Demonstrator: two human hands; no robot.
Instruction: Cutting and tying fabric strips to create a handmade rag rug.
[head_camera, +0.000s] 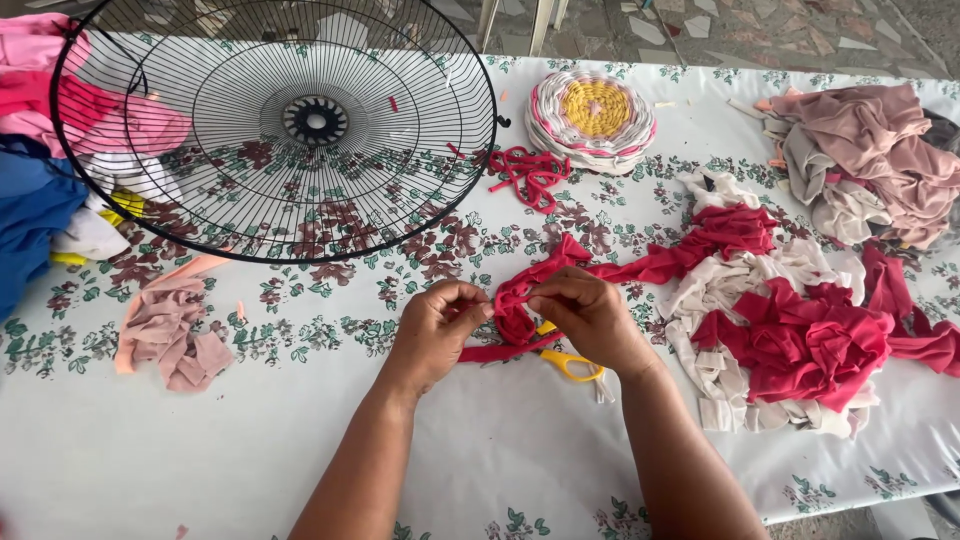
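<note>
Both of my hands meet at the middle of the table on a red fabric strip (540, 272). My left hand (437, 330) pinches one end of it and my right hand (590, 318) grips the strip close beside, fingers curled over it. The strip trails right toward a heap of red and white fabric strips (790, 330). Yellow-handled scissors (572, 364) lie on the cloth just under my right hand.
A black wire fan guard (275, 125) lies at the far left over the flowered tablecloth (200, 440). A round woven mat (592, 115), loose red loops (528, 175), a pink scrap pile (175, 330), beige cloth (870, 150) and blue cloth (30, 215) surround the work.
</note>
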